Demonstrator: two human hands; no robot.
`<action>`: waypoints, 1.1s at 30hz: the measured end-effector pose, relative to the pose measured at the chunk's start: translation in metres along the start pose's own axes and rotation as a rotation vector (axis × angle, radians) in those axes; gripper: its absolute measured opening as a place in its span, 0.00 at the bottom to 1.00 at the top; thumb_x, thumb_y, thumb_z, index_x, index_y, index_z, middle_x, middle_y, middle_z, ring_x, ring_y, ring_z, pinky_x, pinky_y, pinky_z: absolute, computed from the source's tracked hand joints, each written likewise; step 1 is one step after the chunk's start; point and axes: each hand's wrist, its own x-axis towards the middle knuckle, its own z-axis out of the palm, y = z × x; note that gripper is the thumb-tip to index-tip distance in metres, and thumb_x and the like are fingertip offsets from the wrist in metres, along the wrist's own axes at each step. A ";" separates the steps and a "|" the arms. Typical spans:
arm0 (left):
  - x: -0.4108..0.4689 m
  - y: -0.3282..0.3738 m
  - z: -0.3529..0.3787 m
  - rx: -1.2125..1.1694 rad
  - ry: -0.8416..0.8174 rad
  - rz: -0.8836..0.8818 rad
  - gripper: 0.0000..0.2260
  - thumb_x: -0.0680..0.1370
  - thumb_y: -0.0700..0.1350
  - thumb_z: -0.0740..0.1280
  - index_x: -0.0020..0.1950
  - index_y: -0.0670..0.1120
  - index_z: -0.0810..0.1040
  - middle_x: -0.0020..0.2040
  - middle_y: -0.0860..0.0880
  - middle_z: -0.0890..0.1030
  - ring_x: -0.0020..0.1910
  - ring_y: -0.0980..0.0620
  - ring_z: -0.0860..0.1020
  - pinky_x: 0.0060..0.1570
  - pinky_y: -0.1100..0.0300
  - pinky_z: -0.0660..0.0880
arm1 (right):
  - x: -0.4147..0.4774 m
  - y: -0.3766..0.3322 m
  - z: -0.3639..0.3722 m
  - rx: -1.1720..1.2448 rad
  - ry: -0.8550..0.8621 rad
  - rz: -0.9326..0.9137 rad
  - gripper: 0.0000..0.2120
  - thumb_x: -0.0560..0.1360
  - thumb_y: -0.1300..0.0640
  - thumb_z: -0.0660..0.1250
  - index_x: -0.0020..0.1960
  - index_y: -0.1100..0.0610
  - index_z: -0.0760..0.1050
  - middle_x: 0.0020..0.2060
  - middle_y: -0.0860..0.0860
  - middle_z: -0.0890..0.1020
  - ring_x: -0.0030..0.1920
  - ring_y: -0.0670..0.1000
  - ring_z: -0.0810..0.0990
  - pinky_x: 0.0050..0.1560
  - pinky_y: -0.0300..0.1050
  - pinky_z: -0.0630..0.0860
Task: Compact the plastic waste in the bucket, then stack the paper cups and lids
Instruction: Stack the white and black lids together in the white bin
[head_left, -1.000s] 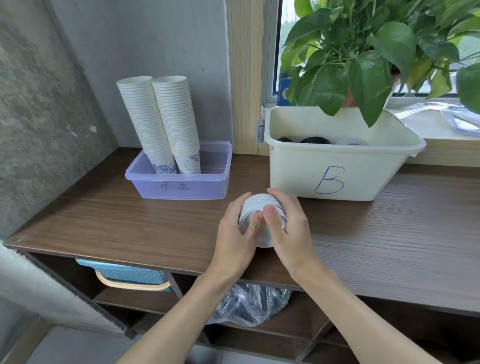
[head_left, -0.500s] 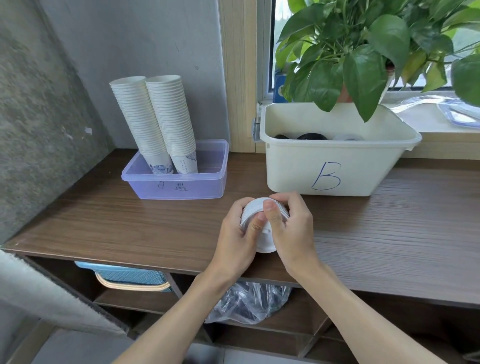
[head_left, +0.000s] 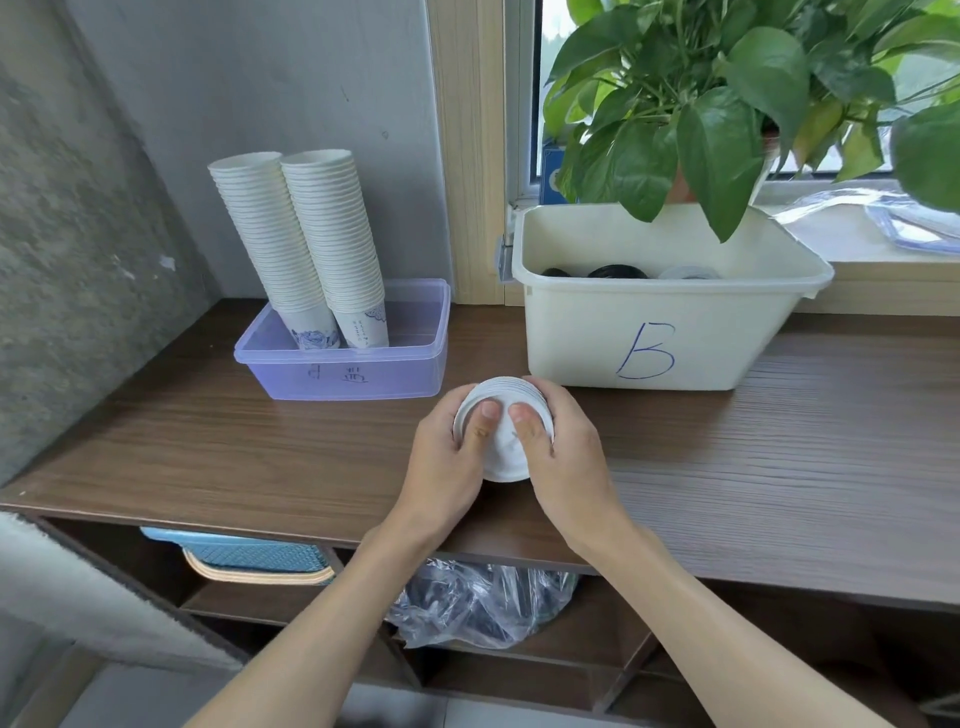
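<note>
White lids (head_left: 503, 397), nested in 1 stack, are held over the brown counter (head_left: 208, 457): the left hand (head_left: 447, 457) and right hand (head_left: 569, 457) each curl round a side, thumbs pressed on the near face. Behind, 2 tall stacks of paper cups (head_left: 332, 244) stand in a purple box (head_left: 363, 371) beside a cream bin (head_left: 597, 332) marked B. A clear plastic bag (head_left: 483, 603) lies on the shelf below.
</note>
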 end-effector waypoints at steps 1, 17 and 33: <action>0.001 -0.001 0.001 0.013 0.000 -0.004 0.14 0.81 0.51 0.63 0.57 0.43 0.81 0.49 0.51 0.85 0.48 0.58 0.81 0.50 0.66 0.74 | 0.001 -0.001 0.000 0.010 -0.002 0.012 0.08 0.80 0.56 0.61 0.55 0.43 0.69 0.50 0.39 0.77 0.52 0.34 0.75 0.53 0.26 0.68; 0.004 0.015 0.001 -0.069 -0.100 -0.164 0.10 0.81 0.46 0.67 0.56 0.41 0.80 0.42 0.43 0.82 0.31 0.54 0.80 0.28 0.58 0.77 | 0.004 -0.003 -0.002 0.090 -0.059 0.173 0.12 0.83 0.56 0.55 0.63 0.56 0.71 0.49 0.46 0.80 0.48 0.39 0.77 0.49 0.34 0.71; 0.149 0.130 0.020 -0.055 -0.006 0.035 0.17 0.79 0.53 0.70 0.62 0.45 0.77 0.51 0.49 0.83 0.50 0.52 0.81 0.45 0.59 0.78 | 0.140 -0.092 -0.148 -0.452 -0.045 0.009 0.12 0.79 0.59 0.60 0.41 0.59 0.79 0.41 0.55 0.84 0.43 0.53 0.81 0.49 0.50 0.76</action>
